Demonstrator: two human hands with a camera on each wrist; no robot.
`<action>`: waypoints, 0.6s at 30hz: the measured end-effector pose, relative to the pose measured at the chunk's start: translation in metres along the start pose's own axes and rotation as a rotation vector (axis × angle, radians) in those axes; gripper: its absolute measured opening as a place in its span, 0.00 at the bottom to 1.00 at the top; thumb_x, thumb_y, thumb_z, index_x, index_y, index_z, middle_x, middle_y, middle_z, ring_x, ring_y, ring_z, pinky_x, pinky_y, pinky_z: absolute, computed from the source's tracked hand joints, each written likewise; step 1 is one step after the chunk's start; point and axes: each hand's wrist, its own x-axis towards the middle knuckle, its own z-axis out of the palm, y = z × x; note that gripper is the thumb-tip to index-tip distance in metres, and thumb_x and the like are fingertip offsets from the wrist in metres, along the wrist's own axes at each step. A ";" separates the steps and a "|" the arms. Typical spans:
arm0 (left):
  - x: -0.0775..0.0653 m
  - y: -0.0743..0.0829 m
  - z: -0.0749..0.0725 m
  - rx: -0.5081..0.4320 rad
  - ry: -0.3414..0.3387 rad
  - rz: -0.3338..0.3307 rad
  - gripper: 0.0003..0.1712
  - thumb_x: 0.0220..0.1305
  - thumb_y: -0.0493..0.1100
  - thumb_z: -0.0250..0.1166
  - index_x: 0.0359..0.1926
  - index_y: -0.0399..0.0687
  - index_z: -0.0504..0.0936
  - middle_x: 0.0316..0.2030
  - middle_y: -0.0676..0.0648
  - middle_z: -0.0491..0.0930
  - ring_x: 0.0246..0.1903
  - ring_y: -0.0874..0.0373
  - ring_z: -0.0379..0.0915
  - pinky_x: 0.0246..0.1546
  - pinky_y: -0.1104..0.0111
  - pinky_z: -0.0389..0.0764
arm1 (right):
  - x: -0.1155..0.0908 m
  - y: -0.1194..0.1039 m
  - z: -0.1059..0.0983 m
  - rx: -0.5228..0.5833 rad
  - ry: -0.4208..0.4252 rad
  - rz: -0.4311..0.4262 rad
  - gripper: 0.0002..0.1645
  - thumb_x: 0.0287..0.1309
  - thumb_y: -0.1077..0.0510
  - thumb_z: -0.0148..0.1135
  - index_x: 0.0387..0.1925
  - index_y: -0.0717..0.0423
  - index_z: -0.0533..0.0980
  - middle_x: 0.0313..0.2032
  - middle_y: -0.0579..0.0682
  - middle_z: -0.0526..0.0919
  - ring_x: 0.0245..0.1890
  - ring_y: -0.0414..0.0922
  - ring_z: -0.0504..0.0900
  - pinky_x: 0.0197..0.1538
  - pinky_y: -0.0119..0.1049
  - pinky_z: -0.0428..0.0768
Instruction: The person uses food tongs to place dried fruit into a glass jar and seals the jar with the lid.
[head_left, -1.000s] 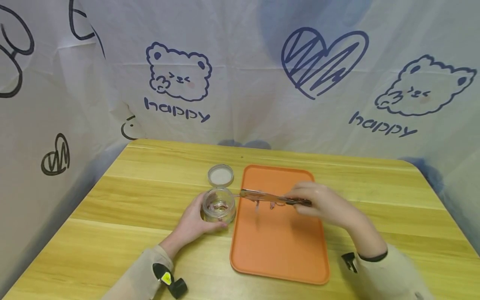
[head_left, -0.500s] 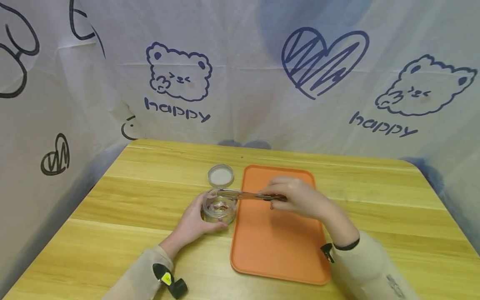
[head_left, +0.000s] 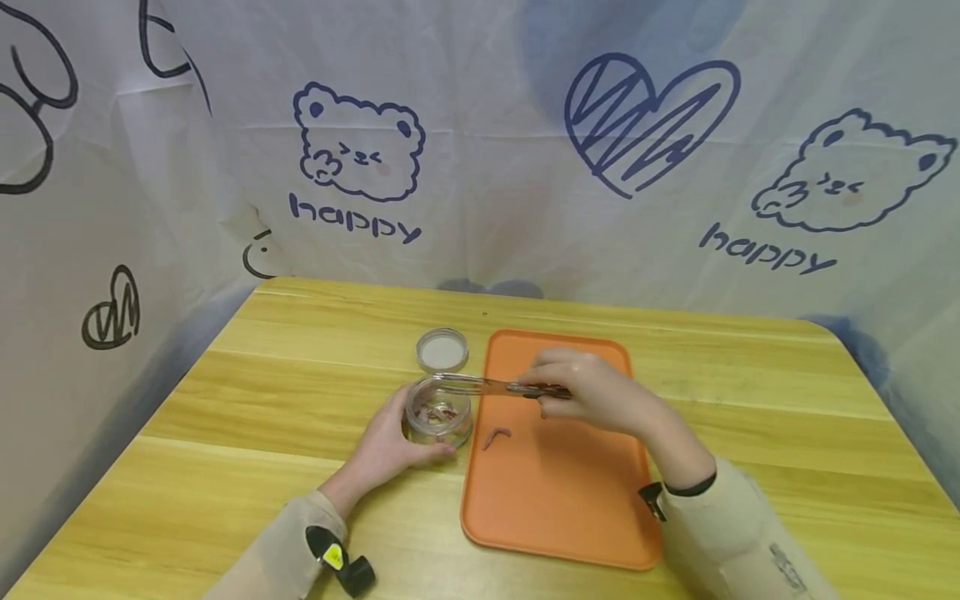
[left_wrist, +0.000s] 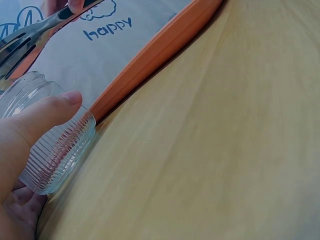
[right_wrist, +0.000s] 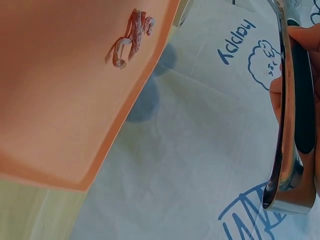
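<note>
White cloth backdrop point(head_left: 487, 225) with blue bears, hearts and "happy"; wood-grain desk point(head_left: 225, 475) below. Left grip point(head_left: 384, 446) curled round an open ribbed glass jar point(head_left: 442, 437), thumb on the near side; reddish shreds point(head_left: 437, 414) low inside. Lid point(head_left: 442, 351) lies off, just beyond that grip and the jar. Metal tongs point(head_left: 480, 386) run leftward from the right grip point(head_left: 600, 396), which is clamped on their handle; their far ends are at the jar's mouth. Orange tray point(head_left: 562, 512) under the right grip, one bent reddish strip point(head_left: 497, 437) on it, between the two grips.

Risks, my judgement. Jar: a tong arm catching the rim could shift or tip it if the left grip slackens; smooth glass. Tongs: too light a squeeze from the right grip could lose a thin piece outside the jar, near the left thumb. Bent strip: slight and low on the tray, might skid if nudged.

Hard to make out: left fingers, mostly behind the jar. Count of shreds inside, unclear. Whether the tong ends hold anything, cannot tell: glass and shine run together, and the left wrist view cuts them off. Right wrist view shows a strip clump point(right_wrist: 134, 37) on the tray; from the head, likely behind the right grip.
</note>
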 end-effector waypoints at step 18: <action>0.001 -0.001 0.001 -0.010 0.001 0.018 0.58 0.33 0.54 0.83 0.66 0.48 0.64 0.58 0.44 0.71 0.59 0.49 0.65 0.63 0.53 0.64 | -0.026 0.002 -0.017 -0.022 0.011 0.088 0.16 0.53 0.67 0.64 0.45 0.55 0.82 0.35 0.41 0.76 0.31 0.39 0.70 0.32 0.32 0.72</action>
